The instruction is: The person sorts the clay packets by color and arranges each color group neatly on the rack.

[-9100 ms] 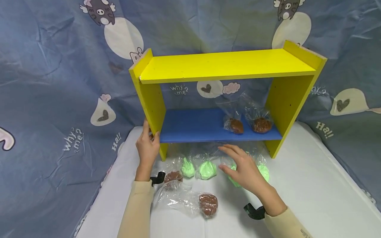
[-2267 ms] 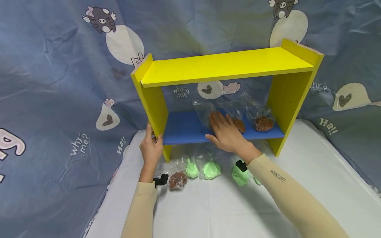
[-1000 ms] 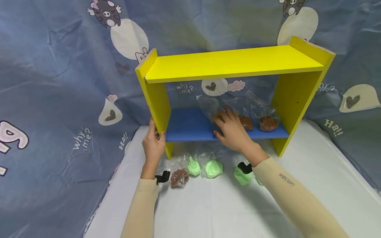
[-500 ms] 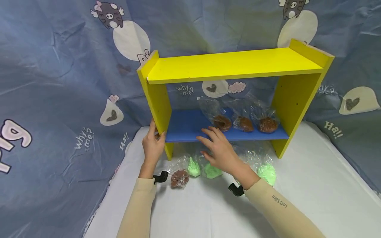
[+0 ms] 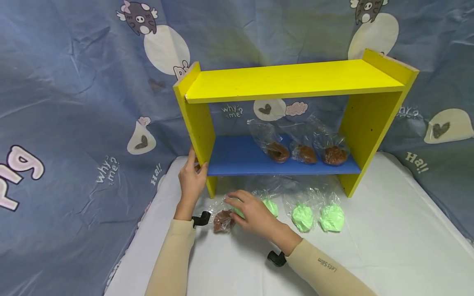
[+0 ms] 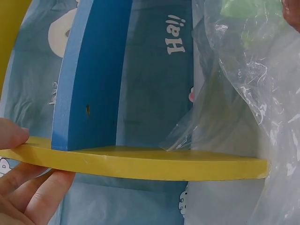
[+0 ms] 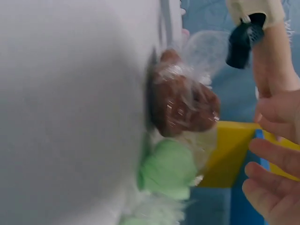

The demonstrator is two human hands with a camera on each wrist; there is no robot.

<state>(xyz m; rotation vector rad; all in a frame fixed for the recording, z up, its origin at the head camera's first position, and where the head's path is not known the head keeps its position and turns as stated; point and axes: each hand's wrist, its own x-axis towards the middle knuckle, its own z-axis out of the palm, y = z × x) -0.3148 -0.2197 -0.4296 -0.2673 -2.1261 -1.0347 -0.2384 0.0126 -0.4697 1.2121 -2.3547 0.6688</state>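
At the left end of the yellow and blue shelf unit (image 5: 196, 135), my left hand (image 5: 191, 181) grips the side panel; the left wrist view has the thumb on one face of the panel (image 6: 154, 164) and fingers on the other. My right hand (image 5: 255, 213) hovers over the table with loosely spread fingers, holding nothing. Close to its fingertips lies a brown lump (image 5: 222, 222) in a clear plastic bag, seen large in the right wrist view beside a pale green bagged lump (image 7: 168, 168). The right hand partly covers two green lumps in the head view.
Three bagged brown lumps (image 5: 278, 152) sit along the right part of the blue board (image 5: 237, 158). Two more bagged green lumps (image 5: 303, 218) lie on the white-covered table (image 5: 400, 230), in front of the unit. A blue patterned cloth (image 5: 74, 102) hangs behind.
A third brown bagged lump has gone from the table onto the blue board. My right hand has let go of it and come down leftward to the table. The left hand keeps its hold.
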